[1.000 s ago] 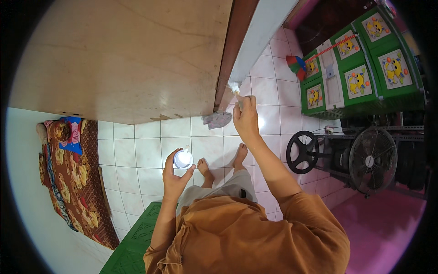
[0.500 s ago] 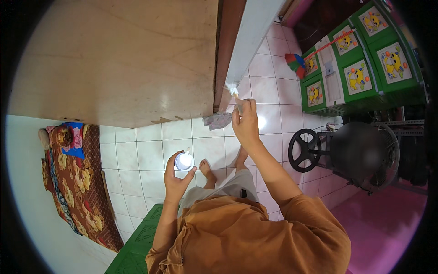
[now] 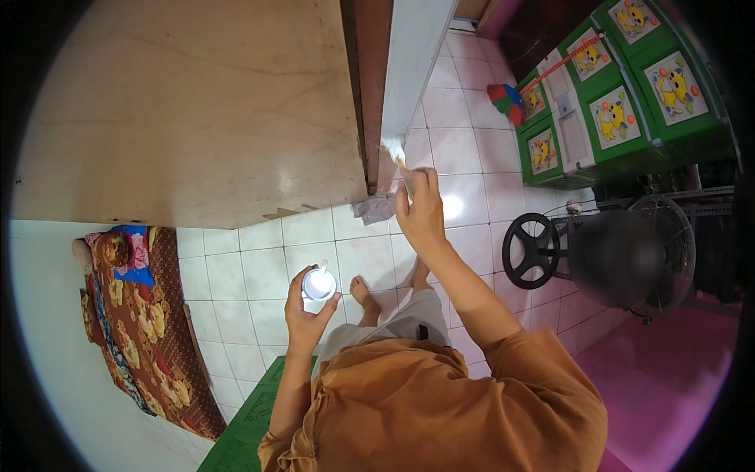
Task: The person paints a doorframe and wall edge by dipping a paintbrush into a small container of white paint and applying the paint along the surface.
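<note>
My left hand (image 3: 311,321) is wrapped round a small round tub of white paint (image 3: 319,285), with a pale stick-like piece (image 3: 324,266) at its far rim. In my right hand (image 3: 423,216), raised further forward, is a paintbrush (image 3: 401,162) pinched between fingers and thumb. Its whitish tip touches the low part of a pale wall end (image 3: 413,63), beside a brown door frame (image 3: 371,94). The fingers partly hide the brush handle.
A large wooden panel (image 3: 197,102) fills the upper left. A grey cloth (image 3: 373,209) lies on the tiled floor by the frame. To the right are a fan (image 3: 617,252) with a black round base and a green drawer cabinet (image 3: 578,161). A patterned mattress (image 3: 153,330) is at left.
The view has shifted slightly, so the panel and wall end sit further left. My right hand keeps the brush against the wall end; my left hand still holds the tub.
</note>
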The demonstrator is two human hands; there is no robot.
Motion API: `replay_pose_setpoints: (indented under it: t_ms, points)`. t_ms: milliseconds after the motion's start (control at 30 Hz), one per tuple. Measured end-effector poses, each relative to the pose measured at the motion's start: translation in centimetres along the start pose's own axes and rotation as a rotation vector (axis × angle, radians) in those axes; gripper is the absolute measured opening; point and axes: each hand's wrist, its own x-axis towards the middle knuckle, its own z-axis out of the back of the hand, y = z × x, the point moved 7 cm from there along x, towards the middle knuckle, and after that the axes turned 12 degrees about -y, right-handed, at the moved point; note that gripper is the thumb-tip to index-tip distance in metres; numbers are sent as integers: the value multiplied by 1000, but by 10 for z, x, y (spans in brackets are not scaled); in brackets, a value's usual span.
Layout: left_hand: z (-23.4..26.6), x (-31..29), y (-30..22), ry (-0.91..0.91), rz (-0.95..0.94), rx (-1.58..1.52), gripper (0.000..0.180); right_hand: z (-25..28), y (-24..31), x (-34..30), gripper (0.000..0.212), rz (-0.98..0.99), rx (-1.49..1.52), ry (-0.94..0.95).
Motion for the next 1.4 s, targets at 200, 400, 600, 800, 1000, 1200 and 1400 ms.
replay_pose_setpoints:
  t_ms: [200, 400, 600, 800, 1000, 1200, 1400]
  points:
    - [-8, 0, -6, 28, -25, 20, 71, -34, -93, -29, 26, -103, -142, 122]
    - [-11, 1, -6, 35, -7, -22, 70, -55, -107, 5, 25, -85, -156, 161]
    - [1, -2, -3, 5, -14, -21, 70, -32, -73, -13, 24, -24, -98, 71]
    - [-6, 0, -8, 25, -15, 12, 71, -48, -117, -8, 24, -97, -173, 138]
    - [-18, -1, -11, 59, 32, 20, 71, -36, -90, 10, 20, 0, -78, 49]
    - [-31, 2, -8, 82, 24, 19, 72, -53, -133, -21, 26, -84, -152, 144]
    - [-18, 2, 5, 14, 16, 28, 70, -66, -111, -3, 22, -34, -92, 82]
